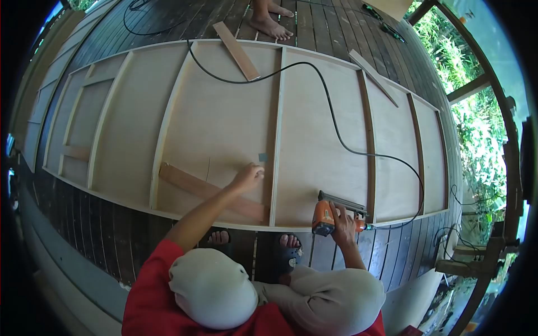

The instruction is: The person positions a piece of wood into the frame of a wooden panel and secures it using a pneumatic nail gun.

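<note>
My left hand [248, 178] is over the panel [224, 123], just left of a long wooden rib [277, 134], with its fingers curled; what they hold, if anything, is too small to tell. Near it lies a small grey square [263, 157]. A brown board [190, 183] runs slanting beneath my left forearm. At the panel's near edge, my right hand [343, 224] is wrapped round an orange and black nail gun [323, 217]. A black hose [334, 120] leads from the gun in a loop across the panel.
Another board [235, 50] and a thin strip [374, 78] lie across the panel's far edge. Beyond it are a person's bare feet [272, 25] on the dark deck [319, 33]. Green-handled tools [384, 23] lie at the far right.
</note>
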`<act>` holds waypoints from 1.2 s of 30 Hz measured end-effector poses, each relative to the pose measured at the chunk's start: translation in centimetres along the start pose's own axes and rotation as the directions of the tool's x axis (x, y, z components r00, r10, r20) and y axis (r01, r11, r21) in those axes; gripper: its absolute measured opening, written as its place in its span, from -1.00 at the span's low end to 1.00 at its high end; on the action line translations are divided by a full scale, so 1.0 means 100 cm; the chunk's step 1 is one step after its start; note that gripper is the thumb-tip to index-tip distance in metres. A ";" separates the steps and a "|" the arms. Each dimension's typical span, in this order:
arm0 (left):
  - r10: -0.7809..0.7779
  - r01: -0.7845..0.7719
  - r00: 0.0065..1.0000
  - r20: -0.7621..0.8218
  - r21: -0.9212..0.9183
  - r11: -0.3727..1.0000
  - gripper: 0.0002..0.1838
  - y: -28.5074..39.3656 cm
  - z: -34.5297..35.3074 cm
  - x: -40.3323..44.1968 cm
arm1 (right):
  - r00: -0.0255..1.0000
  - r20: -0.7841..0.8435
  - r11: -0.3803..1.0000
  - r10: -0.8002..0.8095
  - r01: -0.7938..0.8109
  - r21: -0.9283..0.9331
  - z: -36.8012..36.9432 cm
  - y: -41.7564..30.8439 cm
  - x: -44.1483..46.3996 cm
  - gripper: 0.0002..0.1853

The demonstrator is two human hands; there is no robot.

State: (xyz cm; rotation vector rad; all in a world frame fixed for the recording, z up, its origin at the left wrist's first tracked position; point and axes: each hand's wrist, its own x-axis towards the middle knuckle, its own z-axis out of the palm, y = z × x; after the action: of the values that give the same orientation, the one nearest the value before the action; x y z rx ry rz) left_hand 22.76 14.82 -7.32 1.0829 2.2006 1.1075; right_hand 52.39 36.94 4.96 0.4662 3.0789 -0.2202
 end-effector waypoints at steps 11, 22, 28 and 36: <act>-0.159 0.163 0.987 0.037 -0.128 0.978 -0.79 -0.006 0.041 0.022 | 0.994 0.093 0.998 0.058 -0.054 -0.039 0.038 -0.003 -0.023 -0.36; -0.036 0.061 0.974 0.222 -0.109 0.992 -0.83 -0.065 0.036 0.055 | 0.923 0.064 0.901 0.379 -0.384 0.203 0.019 -0.019 -0.037 -0.40; -0.213 0.291 0.886 0.411 -0.137 0.947 -0.86 -0.068 0.028 0.062 | 0.952 0.060 0.747 0.301 -0.274 0.605 -0.109 -0.043 0.000 -0.45; -0.200 0.245 0.914 0.352 -0.089 0.965 -0.86 -0.038 0.008 0.051 | 0.909 -0.133 0.697 0.396 -0.203 0.687 -0.077 -0.027 0.029 -0.65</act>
State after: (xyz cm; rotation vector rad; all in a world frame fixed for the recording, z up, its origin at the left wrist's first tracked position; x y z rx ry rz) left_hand 18.55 17.83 -11.11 0.8660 1.8931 0.8765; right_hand 48.84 36.37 12.83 1.0972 2.9988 -1.3753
